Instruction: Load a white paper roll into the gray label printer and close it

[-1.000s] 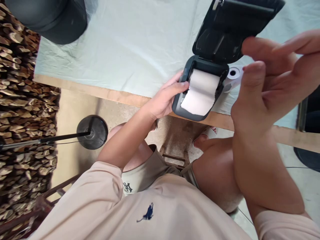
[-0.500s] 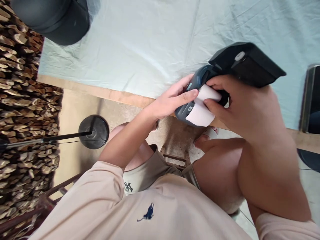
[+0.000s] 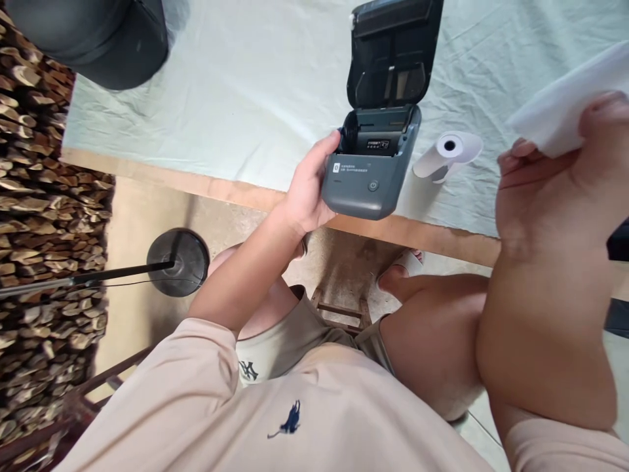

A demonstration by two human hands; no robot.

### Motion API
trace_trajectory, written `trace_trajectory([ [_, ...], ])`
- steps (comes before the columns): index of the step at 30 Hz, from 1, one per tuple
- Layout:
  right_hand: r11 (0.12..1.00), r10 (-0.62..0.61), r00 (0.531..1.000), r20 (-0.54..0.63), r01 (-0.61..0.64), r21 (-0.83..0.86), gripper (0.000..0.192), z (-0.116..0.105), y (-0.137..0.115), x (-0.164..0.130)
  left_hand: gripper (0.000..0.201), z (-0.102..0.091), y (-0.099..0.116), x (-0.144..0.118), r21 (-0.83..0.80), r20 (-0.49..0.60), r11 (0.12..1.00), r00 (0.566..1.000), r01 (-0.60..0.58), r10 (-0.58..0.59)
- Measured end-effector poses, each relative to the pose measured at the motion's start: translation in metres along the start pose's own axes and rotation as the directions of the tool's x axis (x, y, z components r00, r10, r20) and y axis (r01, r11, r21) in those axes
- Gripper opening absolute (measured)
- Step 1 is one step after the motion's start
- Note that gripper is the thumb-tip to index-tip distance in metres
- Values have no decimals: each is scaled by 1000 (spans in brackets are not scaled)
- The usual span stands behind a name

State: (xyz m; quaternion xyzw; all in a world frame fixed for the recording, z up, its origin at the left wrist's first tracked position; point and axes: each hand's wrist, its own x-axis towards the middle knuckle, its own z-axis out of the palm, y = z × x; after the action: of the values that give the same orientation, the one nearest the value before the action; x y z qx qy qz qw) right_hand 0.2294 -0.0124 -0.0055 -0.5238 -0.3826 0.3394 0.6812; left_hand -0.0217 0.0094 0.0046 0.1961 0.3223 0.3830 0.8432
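A table point(image 3: 246, 85) covered with a pale green cloth point(image 3: 275, 59) fills the upper part of the view, its bare wooden edge running along the near side. At the top left corner a large dark round object point(image 3: 98, 39) sits on the cloth, only partly in view. A small grey label printer point(image 3: 372, 177) stands at the near edge of the table with its black lid point(image 3: 393, 49) swung fully up and back, so the roll compartment point(image 3: 376, 134) lies open; inside it shows dark walls and a small label plate, with no paper seen in the well. The left hand point(image 3: 309, 190) grips the printer's left side, thumb hooked over the rim of the compartment and fingers wrapped under the body. The right hand point(image 3: 555, 196) is raised close to the camera, well apart from the printer, its fingers pinched shut on a white sheet of paper point(image 3: 565, 108) that runs off the right edge. Just beside the printer's right side, a white paper roll point(image 3: 448, 154) lies on the cloth with its hollow core facing the camera.
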Motion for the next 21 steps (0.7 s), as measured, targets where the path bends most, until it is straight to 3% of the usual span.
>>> trace_trajectory([
  [2,993,-53,998,-35,49,-104,35,-6,6,0,31,0,0,0,-14,25,1000,1000,0,0],
  [4,945,-152,988,8,148,-292,43,-13,7,-1,29,0,-1,-1,-8,38,1000,999,-16,16],
  [7,703,-391,907,154,402,-586,51,-23,7,-2,27,1,-4,0,12,60,999,997,-41,40],
  [8,610,-427,885,186,433,-663,53,-27,8,-1,27,1,-4,0,14,66,999,997,-47,46],
  [10,518,-381,910,165,358,-777,59,-33,11,0,28,0,-4,0,8,68,999,997,-37,36],
  [13,483,-262,956,129,246,-841,72,-37,11,-3,29,0,-4,0,-2,48,1000,999,-15,15],
  [15,472,-346,921,177,334,-816,72,-31,4,-10,29,1,-3,0,4,46,1000,999,-12,11],
  [18,368,-499,803,325,536,-760,62,-11,-10,-27,31,1,-4,1,21,74,1000,997,-22,20],
  [21,227,-377,820,430,532,-816,64,11,-10,-38,31,-1,-6,2,24,100,999,994,-44,42],
])
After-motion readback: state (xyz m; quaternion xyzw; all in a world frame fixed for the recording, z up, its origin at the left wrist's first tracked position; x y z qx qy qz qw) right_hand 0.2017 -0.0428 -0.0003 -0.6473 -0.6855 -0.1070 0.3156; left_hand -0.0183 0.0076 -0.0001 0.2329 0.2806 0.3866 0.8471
